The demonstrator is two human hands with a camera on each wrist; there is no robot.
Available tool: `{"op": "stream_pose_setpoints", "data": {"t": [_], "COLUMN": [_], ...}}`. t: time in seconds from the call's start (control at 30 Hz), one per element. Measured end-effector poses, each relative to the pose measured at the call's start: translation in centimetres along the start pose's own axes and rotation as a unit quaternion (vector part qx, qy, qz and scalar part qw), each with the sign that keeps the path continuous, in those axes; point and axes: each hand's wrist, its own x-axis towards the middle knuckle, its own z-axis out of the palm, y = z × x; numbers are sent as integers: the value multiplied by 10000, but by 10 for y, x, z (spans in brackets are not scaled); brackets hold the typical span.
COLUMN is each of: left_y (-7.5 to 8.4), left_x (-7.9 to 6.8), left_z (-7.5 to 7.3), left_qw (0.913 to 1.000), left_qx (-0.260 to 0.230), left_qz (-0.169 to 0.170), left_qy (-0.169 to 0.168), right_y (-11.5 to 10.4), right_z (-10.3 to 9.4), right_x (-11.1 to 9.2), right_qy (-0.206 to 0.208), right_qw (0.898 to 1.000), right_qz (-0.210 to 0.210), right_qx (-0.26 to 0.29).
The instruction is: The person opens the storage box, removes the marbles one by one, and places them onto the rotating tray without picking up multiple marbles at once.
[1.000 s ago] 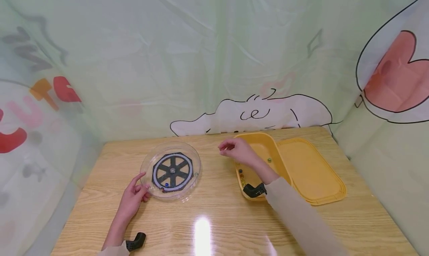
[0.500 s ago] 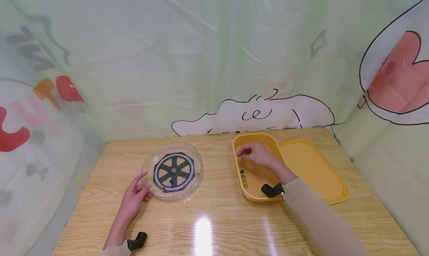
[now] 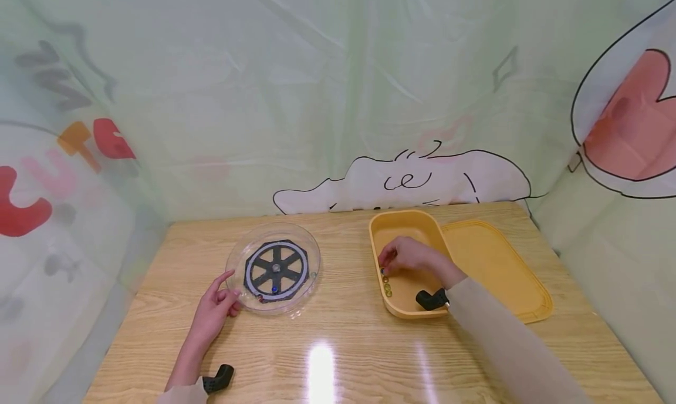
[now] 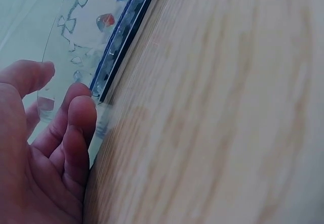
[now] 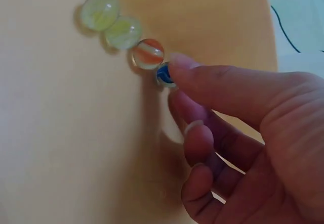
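Note:
My left hand (image 3: 213,310) holds the near-left rim of a round clear dish (image 3: 236,252), thumb and fingers on either side of it in the left wrist view. A black, spoked wheel shape (image 3: 276,268) shows within the dish's outline. A blue marble (image 3: 274,289), a reddish marble (image 3: 260,298) and a clear one (image 3: 313,275) lie in the dish. Inside the yellow box (image 3: 406,315), my right hand (image 3: 409,253) pinches a blue-swirled marble (image 5: 165,76) between thumb and index finger. An orange-striped marble (image 5: 148,53) touches it, followed by two yellow-green marbles (image 5: 122,33) along the wall.
The box's yellow lid (image 3: 499,269) lies flat on the wooden table (image 3: 253,357), right beside the box. A printed fabric sheet (image 3: 237,98) hangs behind the table and along both sides. Black wrist devices (image 3: 218,379) sit on both forearms.
My right hand has moved from over the box's left rim down into the box, onto the blue-swirled marble. The blue marble in the dish has rolled slightly right. My left hand stays at the rim.

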Motion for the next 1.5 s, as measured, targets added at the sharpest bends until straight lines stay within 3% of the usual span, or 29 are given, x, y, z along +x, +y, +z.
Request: {"op": "stream_pose_setpoints", "data": {"t": [0.37,0.77,1.0,1.2,1.33,1.5], "left_y": [8,4,3,6,20,13], "left_x": [0,-1,-2,-3,-8,-6], "left_z": [-1,0,0,0,0,0], "left_qw": [10000,9998,9998,9999,9998,9998], "left_qx": [86,198,192,146,107,95], "left_qz": [22,-43,28,-86,-160,-126], "left_qy": [-20,16,14,-16,-108,-88], "right_y": [5,5,-4,-16,-30,-51], "right_z": [3,-5,-10,-14,-15,-11], "right_x": [4,0,-8,-11,-11,-8], "right_qy": [254,681,920,1102,1178,1220], "right_qw": [9993,9977,9952,9924,9910,9907], "right_qz": [270,60,126,-236,-349,-328], "right_qx": [-4,33,317,488,531,515]}}
